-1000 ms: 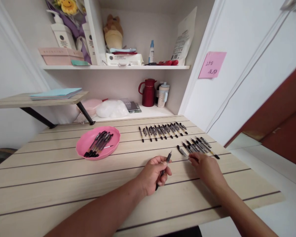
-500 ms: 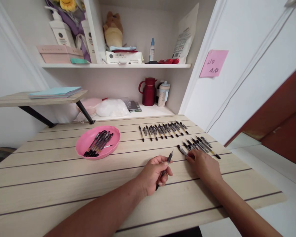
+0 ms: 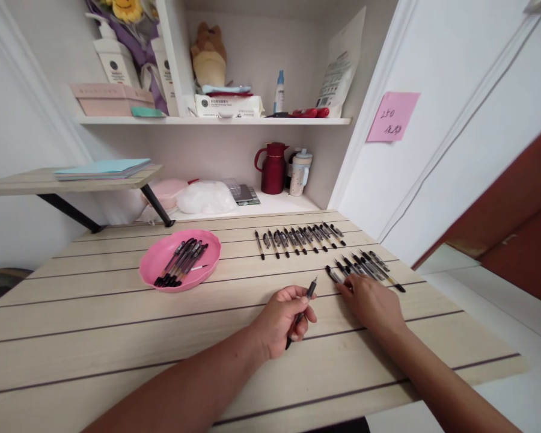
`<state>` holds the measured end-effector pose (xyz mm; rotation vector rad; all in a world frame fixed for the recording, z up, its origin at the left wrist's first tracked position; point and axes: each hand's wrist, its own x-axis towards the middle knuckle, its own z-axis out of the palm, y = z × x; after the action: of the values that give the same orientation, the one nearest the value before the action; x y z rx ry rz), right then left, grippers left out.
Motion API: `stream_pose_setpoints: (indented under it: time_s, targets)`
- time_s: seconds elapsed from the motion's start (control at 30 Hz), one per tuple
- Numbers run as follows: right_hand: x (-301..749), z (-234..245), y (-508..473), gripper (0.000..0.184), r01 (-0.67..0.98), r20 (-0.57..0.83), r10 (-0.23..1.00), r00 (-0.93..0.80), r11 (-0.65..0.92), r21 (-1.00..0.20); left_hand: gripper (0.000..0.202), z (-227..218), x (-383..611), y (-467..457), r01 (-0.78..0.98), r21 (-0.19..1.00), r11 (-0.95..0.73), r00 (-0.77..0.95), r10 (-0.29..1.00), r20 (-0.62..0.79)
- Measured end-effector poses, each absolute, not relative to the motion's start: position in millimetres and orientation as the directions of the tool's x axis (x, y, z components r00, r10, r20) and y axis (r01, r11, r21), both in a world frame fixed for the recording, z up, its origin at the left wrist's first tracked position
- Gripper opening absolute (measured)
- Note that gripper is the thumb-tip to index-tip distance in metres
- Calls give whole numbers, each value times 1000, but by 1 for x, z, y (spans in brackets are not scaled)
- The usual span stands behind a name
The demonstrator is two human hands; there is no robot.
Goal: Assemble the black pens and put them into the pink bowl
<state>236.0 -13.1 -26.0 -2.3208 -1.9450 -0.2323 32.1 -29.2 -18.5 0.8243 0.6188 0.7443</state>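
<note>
My left hand [image 3: 285,322] is closed around an uncapped black gel pen [image 3: 312,288], its tip pointing up and away from me. On the desk to the right, my right hand [image 3: 373,299] has thumb and fingertips together at the near end of a clear and black pen cap [image 3: 333,275]. That cap is at the left end of a row of pens and caps [image 3: 365,263], partly hidden by the hand. Farther back runs another row of pens and caps [image 3: 297,240], laid side by side.
A pink dish [image 3: 146,278] on the left holds several capped pens and a thin white-and-black piece. Behind the desk [image 3: 184,337], shelves carry a red jug [image 3: 273,171], a tumbler [image 3: 300,173] and bottles. A small raised shelf [image 3: 18,182] stands at the left.
The view has shifted very slightly. Both hands stay almost where they were, with the right fingertips still at the pen cap.
</note>
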Motion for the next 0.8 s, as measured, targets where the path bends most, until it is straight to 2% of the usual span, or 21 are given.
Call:
stream_pose_setpoints:
  time_s: [0.37, 0.53, 0.6, 0.63, 0.73, 0.8]
  targets:
    - [243, -31, -12, 32, 979, 181, 964, 197, -203, 12, 19, -18, 32, -29, -336, 822, 460, 591, 782, -196]
    - [239, -22, -18, 31, 979, 236, 950, 203, -204, -21, 22, -18, 33, -31, -337, 818, 467, 554, 801, -229]
    - [232, -16, -25, 30, 977, 258, 943, 208, -187, -105, 22, -18, 35, -31, -387, 790, 475, 525, 818, -235]
    - [226, -13, -30, 31, 971, 245, 949, 197, -154, -184, 22, -18, 36, -31, -432, 766, 476, 510, 830, -228]
    - [201, -10, -47, 37, 842, 126, 991, 55, 22, -539, 19, -18, 38, -30, -592, 668, 451, 448, 873, -192]
    - [181, -12, -59, 34, 696, 79, 995, -62, 100, -711, 17, -18, 39, -29, -664, 613, 429, 411, 894, -180]
